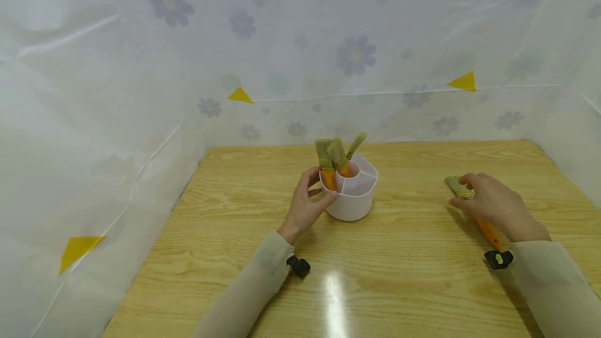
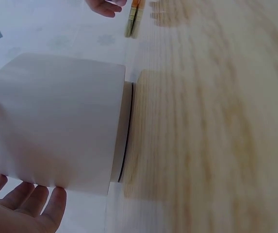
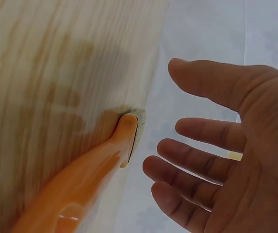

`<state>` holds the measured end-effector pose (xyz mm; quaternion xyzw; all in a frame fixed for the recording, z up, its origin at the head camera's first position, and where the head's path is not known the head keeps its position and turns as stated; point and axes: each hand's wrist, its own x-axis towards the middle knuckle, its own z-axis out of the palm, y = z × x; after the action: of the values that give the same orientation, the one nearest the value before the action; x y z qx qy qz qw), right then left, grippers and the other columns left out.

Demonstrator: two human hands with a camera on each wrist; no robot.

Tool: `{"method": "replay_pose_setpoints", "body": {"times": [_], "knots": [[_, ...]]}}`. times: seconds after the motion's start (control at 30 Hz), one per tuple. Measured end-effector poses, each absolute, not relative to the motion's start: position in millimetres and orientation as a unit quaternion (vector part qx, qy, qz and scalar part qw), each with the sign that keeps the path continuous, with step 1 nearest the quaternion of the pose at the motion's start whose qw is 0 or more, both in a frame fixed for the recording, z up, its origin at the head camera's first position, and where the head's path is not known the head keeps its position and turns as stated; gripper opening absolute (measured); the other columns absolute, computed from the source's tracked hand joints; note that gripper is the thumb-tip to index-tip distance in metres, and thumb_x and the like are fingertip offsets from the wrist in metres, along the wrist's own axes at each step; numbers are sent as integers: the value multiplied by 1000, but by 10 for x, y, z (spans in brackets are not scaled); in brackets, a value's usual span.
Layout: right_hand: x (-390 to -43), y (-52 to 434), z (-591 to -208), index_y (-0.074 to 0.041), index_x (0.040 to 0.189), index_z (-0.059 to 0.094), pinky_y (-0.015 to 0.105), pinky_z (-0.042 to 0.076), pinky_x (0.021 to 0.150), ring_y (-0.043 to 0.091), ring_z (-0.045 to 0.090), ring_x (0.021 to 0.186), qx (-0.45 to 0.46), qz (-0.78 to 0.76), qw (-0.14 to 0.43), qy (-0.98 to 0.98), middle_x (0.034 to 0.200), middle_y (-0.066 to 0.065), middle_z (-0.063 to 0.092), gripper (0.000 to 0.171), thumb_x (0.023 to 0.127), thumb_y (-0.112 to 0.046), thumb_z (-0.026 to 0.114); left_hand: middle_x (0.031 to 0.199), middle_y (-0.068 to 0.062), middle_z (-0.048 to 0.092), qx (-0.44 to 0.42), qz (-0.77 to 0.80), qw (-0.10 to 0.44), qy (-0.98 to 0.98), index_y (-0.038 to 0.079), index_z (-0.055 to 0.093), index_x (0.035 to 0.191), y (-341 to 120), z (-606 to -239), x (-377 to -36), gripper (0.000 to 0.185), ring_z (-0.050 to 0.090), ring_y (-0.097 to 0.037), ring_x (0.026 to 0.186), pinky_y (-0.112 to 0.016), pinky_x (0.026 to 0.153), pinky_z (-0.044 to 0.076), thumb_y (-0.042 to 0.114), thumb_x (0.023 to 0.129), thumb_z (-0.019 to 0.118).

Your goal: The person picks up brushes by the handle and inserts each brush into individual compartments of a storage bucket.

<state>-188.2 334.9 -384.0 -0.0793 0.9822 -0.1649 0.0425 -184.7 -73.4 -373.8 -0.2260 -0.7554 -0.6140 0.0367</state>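
A white divided cup (image 1: 353, 200) stands mid-table with three brushes (image 1: 334, 155) upright in it, bristles up. My left hand (image 1: 321, 186) cups the cup's left side, thumb near an orange handle. In the left wrist view the fingers (image 2: 24, 204) lie straight beside the cup's wall (image 2: 56, 126). An orange-handled brush (image 1: 488, 232) lies flat on the table at the right. My right hand (image 1: 462, 192) hovers over its bristle end. Seen from the right wrist, the hand (image 3: 197, 160) is spread, not touching the brush (image 3: 90, 179).
The wooden table (image 1: 399, 291) is walled at the back and both sides by a white floral sheet (image 1: 300, 56) with yellow triangle markers. The table's left edge runs close to the sheet.
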Motion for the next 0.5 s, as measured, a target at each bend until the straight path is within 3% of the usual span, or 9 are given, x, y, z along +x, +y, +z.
{"method": "replay_pose_setpoints", "body": {"times": [0.5], "knots": [[-1903,3414,-3891,6,130,49,50,48,62,45,55,96,-83,-162,56,982,118,33,52,76,85,-53,65,142,-22,39,-230,-616,33,-753,-4,33,142,-736,-3740,-1854,64,38,-37,129,-57,100,38,10,90,65]]}}
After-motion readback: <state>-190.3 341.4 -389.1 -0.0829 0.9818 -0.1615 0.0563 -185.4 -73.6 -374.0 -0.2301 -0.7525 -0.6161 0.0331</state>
